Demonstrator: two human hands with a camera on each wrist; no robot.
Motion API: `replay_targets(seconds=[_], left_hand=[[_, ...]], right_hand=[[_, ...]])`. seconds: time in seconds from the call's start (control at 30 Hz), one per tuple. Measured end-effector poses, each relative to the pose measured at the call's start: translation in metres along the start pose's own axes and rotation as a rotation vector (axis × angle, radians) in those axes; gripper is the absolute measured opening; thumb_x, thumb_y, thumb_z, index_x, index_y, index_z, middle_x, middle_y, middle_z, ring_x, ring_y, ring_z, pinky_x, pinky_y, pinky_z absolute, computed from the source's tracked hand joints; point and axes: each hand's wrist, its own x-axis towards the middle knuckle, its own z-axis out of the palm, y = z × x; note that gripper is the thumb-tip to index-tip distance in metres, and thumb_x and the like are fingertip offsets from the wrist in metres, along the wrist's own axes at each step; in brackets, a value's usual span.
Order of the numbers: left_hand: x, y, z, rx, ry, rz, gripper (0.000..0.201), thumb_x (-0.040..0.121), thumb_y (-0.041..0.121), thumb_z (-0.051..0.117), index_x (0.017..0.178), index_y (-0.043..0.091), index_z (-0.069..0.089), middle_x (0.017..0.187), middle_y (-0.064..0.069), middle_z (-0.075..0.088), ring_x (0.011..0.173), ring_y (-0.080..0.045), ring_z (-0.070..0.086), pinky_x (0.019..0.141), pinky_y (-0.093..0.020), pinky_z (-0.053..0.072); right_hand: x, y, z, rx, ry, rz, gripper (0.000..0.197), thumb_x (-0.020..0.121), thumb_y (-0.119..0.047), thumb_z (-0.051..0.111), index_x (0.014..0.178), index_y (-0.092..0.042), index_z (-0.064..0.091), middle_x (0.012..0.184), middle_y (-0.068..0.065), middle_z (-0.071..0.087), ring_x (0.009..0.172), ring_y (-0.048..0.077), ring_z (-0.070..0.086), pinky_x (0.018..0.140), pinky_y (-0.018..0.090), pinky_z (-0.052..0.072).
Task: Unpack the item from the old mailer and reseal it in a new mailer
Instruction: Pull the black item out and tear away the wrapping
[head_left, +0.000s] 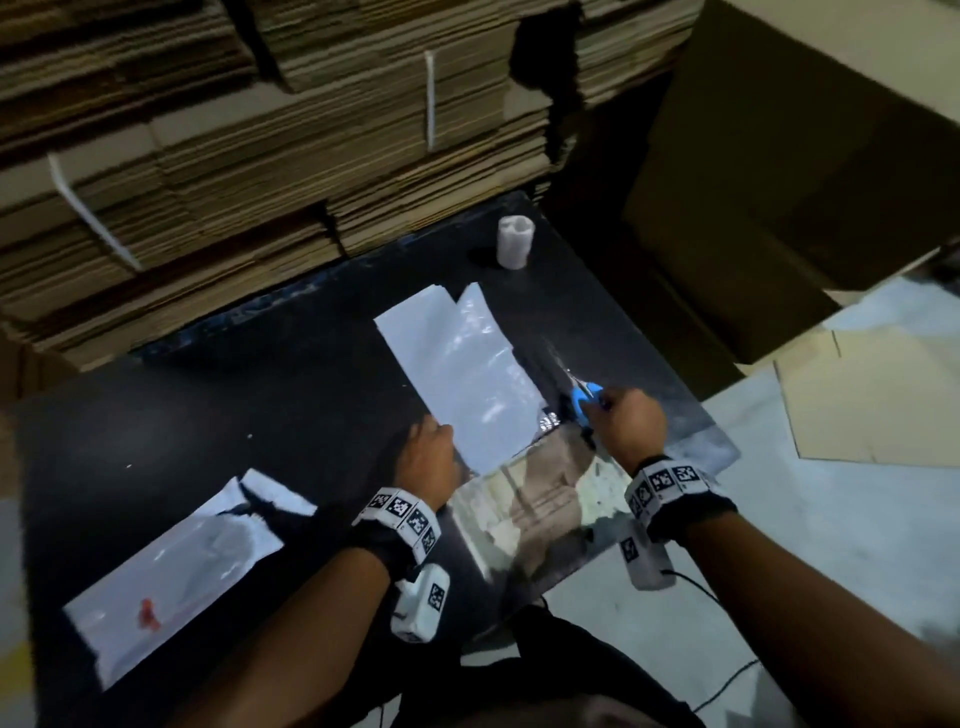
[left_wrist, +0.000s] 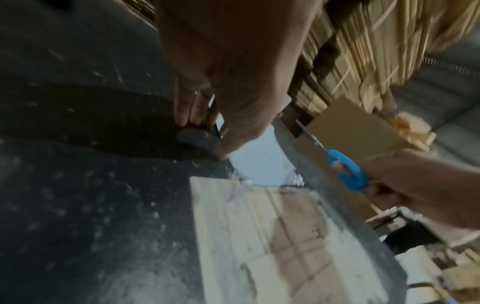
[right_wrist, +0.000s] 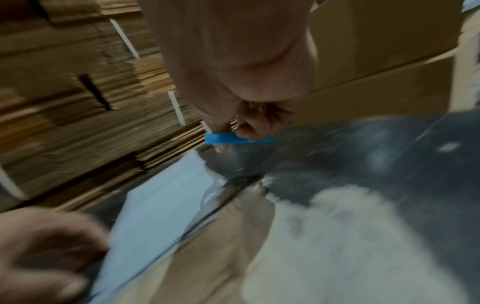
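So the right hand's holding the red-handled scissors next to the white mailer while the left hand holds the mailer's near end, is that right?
Not quite: the scissors have blue handles, not red, as the left wrist view shows clearly. The right hand holds them beside the white mailer, and the left hand holds its near end.

White mailer (head_left: 462, 379) lies flat mid-table, long and glossy, its far end folded into two peaks, its near end ragged against a shiny patch of tabletop. A second white mailer (head_left: 171, 566) lies well apart at the near left, slanted, its far end torn open and jagged, a small red mark near its closer end. Both rest on the dark surface.
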Motion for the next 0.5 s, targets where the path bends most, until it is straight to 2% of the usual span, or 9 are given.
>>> replay_targets(seconds=[0.1,0.2,0.3,0.37,0.5], left_hand=[[0.006,0.004,0.005,0.03,0.033,-0.036,0.023,0.08,0.013,0.067,0.102,0.007,0.06,0.119,-0.013,0.05,0.114,-0.031,0.047,0.092,-0.038,0.042],[0.007,0.005,0.006,0.012,0.05,-0.069,0.024,0.081,0.016,0.07,0.101,0.006,0.062,0.118,-0.012,0.052,0.113,-0.03,0.049,0.092,-0.039,0.045],[0.003,0.006,0.007,-0.005,0.06,-0.08,0.025,0.082,0.016,0.071,0.104,0.007,0.063,0.118,-0.01,0.053,0.113,-0.028,0.05,0.092,-0.04,0.047],[-0.001,0.004,0.008,-0.042,0.066,-0.072,0.026,0.081,0.013,0.07,0.106,0.007,0.064,0.117,-0.009,0.055,0.111,-0.028,0.052,0.093,-0.04,0.047],[-0.019,-0.008,0.006,-0.168,0.108,-0.073,0.028,0.082,0.006,0.068,0.109,0.006,0.065,0.116,-0.008,0.061,0.106,-0.025,0.059,0.093,-0.039,0.05]], right_hand=[[0.026,0.024,-0.008,-0.041,0.001,0.048,0.034,0.083,-0.042,0.067,0.095,-0.011,0.064,0.094,0.016,0.068,0.087,0.034,0.064,0.063,0.027,0.036],[0.042,0.038,-0.005,-0.09,-0.03,0.038,0.028,0.086,-0.032,0.065,0.099,-0.008,0.058,0.102,0.019,0.066,0.092,0.036,0.063,0.066,0.031,0.04],[0.045,0.039,-0.005,-0.152,-0.123,0.043,0.028,0.087,-0.023,0.062,0.106,-0.003,0.057,0.107,0.022,0.065,0.098,0.037,0.062,0.074,0.037,0.048],[0.045,0.036,-0.006,-0.137,-0.153,0.024,0.027,0.087,-0.024,0.061,0.104,-0.003,0.058,0.105,0.022,0.065,0.099,0.037,0.062,0.075,0.037,0.048],[0.035,0.013,-0.004,0.0,-0.113,-0.063,0.014,0.083,-0.021,0.061,0.09,-0.009,0.063,0.097,0.02,0.068,0.095,0.036,0.064,0.074,0.035,0.048]])
